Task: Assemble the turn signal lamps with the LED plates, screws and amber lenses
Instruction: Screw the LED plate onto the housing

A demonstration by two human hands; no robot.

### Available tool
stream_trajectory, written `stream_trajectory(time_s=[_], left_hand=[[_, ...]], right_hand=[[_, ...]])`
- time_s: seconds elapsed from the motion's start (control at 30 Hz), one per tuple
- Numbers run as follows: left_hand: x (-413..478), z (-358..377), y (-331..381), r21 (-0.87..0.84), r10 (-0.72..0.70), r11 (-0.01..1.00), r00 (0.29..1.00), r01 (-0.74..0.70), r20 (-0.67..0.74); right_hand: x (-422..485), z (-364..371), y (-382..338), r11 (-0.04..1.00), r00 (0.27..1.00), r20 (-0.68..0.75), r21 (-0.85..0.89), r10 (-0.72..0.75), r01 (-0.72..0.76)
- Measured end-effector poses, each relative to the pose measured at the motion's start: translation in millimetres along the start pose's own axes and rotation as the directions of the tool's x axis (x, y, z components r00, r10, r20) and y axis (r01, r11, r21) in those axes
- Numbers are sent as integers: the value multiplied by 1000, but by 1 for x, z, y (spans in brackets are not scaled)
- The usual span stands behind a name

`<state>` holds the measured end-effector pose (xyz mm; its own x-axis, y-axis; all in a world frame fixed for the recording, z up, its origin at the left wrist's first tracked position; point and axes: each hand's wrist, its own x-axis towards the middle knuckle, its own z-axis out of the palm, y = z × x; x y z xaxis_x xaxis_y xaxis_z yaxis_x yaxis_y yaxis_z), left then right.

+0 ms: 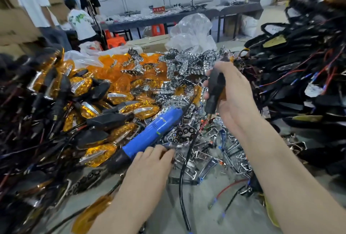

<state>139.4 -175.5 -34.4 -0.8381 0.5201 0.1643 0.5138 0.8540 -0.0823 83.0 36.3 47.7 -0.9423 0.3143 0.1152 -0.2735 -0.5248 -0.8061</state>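
My right hand (232, 100) is curled round a black lamp housing (215, 91), held upright above the chrome LED plates (185, 65) heaped on the counter (243, 218). My left hand (149, 160) lies low beside the blue screwdriver (155, 130), its fingertips among the plates. I cannot tell whether they grip one. Amber lenses (112, 72) are piled behind.
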Motion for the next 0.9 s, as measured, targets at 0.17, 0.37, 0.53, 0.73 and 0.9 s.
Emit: stream_trajectory(time_s=[0.17,0.37,0.53,0.73,0.9], left_hand=[[8,-4,9,-73,4,997,998,1,60],[20,-6,4,-143,-13,990,1000,16,19],[12,-17,-13,-406,-67,912,998,68,16],[17,-25,-15,-562,-160,825,930,-58,-331],[55,-62,9,-674,-246,715,836,-184,-490]], right_hand=[[2,-7,3,990,996,84,137,15,-26],[3,-24,11,981,984,133,137,119,-137],[5,-33,20,966,965,146,113,216,-233],[7,-36,23,968,967,137,104,214,-229],[6,-34,22,973,970,147,94,195,-209]])
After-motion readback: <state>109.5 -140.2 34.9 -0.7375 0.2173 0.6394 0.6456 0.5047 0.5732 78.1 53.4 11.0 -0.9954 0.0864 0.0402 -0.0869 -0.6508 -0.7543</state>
